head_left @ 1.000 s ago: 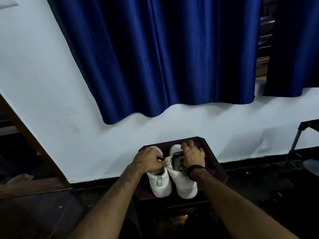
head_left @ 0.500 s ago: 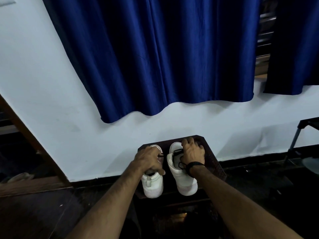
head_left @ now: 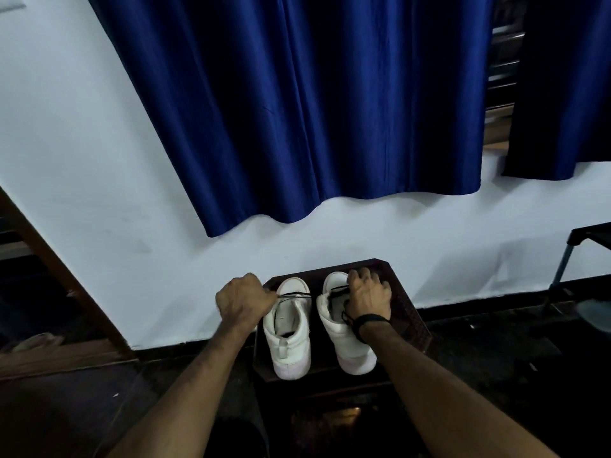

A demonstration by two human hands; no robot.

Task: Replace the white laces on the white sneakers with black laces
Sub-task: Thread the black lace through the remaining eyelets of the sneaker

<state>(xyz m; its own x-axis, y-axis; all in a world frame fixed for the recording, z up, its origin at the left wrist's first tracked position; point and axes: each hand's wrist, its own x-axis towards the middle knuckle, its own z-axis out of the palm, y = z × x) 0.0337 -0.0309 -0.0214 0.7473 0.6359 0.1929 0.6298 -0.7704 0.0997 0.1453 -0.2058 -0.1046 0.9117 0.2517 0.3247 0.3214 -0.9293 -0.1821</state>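
Two white high-top sneakers are set side by side, heels toward the viewer and toes toward the wall. The left sneaker lies just right of the left hand, its collar open. A black lace is stretched across its top and is pinched in that hand's curled fingers. The right sneaker is partly covered by the right hand, which rests on its outer side; a dark lace is seen at its tongue beside the fingers.
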